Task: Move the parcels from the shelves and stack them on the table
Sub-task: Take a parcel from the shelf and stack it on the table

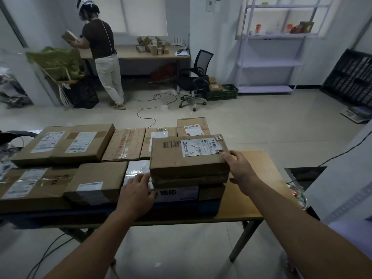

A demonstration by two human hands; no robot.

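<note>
Top cardboard parcel (pixel 189 156) squared onto stack (pixel 177 193) on desk (pixel 251 198); left hand (pixel 136 195) laid flat-fingered against left edge; right hand (pixel 239 168) spread against right end, for alignment.

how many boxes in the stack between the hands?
3: labelled top box, thinner brown box under it, printed box at the bottom. Dark blue layer beneath may be another.
</note>
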